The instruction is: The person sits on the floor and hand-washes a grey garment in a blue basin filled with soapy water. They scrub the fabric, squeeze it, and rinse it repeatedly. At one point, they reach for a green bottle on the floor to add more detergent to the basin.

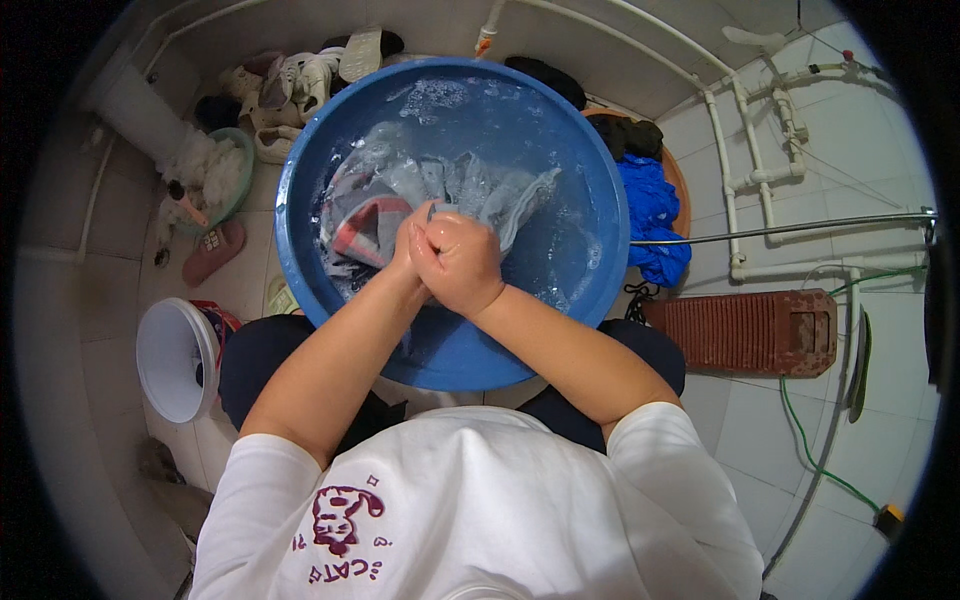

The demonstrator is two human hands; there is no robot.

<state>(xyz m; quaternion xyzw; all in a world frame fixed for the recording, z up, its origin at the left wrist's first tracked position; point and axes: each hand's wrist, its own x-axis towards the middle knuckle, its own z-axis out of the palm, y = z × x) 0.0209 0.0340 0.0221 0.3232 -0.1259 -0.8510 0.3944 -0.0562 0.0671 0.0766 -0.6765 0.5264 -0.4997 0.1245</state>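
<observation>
A large blue plastic basin (289,232) of cloudy, sudsy water stands between the knees. In it lies a wet grey garment (472,180), partly under the water, with a red-and-dark patterned part (371,225) at its left. My left hand (411,238) and my right hand (466,259) are pressed together above the basin's middle, right over left. Both are closed on a bunched bit of the grey garment, which shows at their upper edge. The fingers largely hide the gripped part. Both hands look wet.
At left are a white bucket (169,360), a pink slipper (215,253) and a green basin (244,154) holding white fluffy material. Shoes (300,82) lie behind. On the right are blue cloth (649,202), a metal rod (787,227), a brown washboard (739,334) and white pipes (724,165).
</observation>
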